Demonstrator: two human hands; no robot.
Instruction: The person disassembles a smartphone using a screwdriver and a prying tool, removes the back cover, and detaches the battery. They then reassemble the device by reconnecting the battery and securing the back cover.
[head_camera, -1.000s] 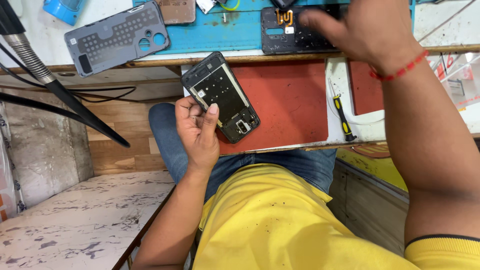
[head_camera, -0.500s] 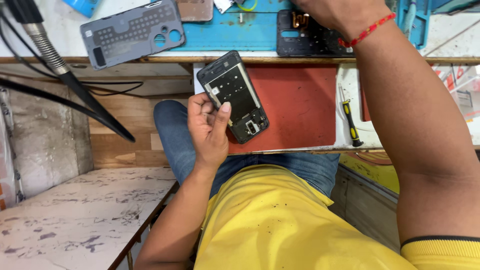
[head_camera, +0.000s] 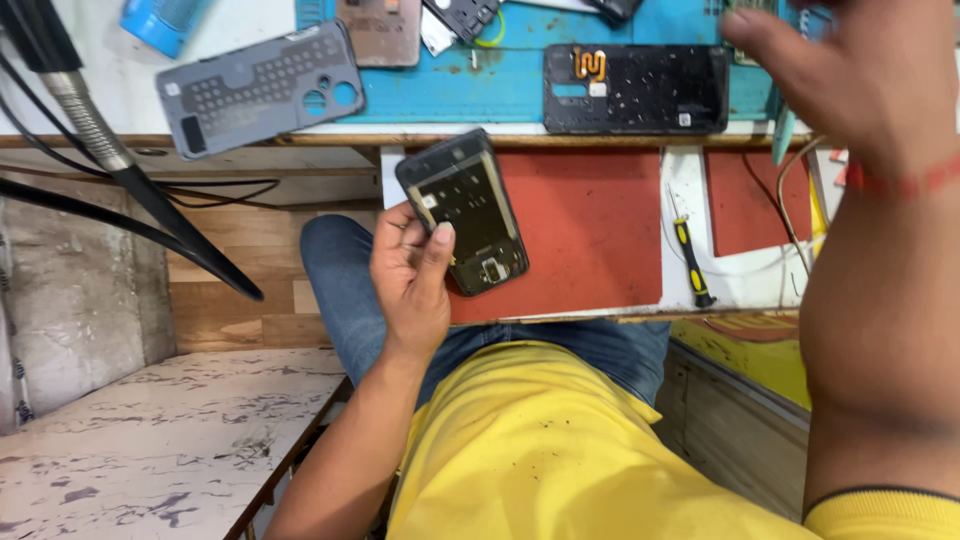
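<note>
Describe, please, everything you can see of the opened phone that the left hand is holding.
The opened phone is a dark rectangular body with its back cover off, so the black inner frame shows, with pale edging along its sides and a small metallic part near its lower end. It looks like plastic and metal. It lies tilted, upper end toward the bench, over the edge of the red mat. The left hand grips its left side, thumb on its face.

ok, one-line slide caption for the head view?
Left hand holds an opened phone body over a red mat; right hand raised above the blue mat.
</note>
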